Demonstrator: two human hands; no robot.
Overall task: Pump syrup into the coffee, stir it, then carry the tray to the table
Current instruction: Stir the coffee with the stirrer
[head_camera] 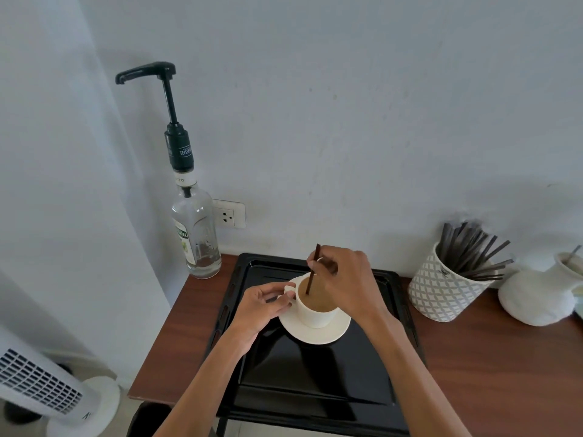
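A white cup of milky coffee (pixel 317 305) stands on a white saucer (pixel 328 334) in the far half of a black tray (pixel 309 373). My right hand (pixel 344 275) pinches a thin dark brown stir stick (pixel 313 269) whose lower end dips into the coffee. My left hand (pixel 263 302) grips the cup's handle on its left side. A clear syrup bottle (pixel 195 234) with a tall black pump stands at the table's back left corner, its spout pointing left, away from the cup.
The tray lies on a brown wooden table (pixel 492 367) against a white wall. A patterned pot (pixel 444 290) full of dark stir sticks and a white jug (pixel 536 293) stand at the right. A white tower fan (pixel 41 386) stands on the floor at left.
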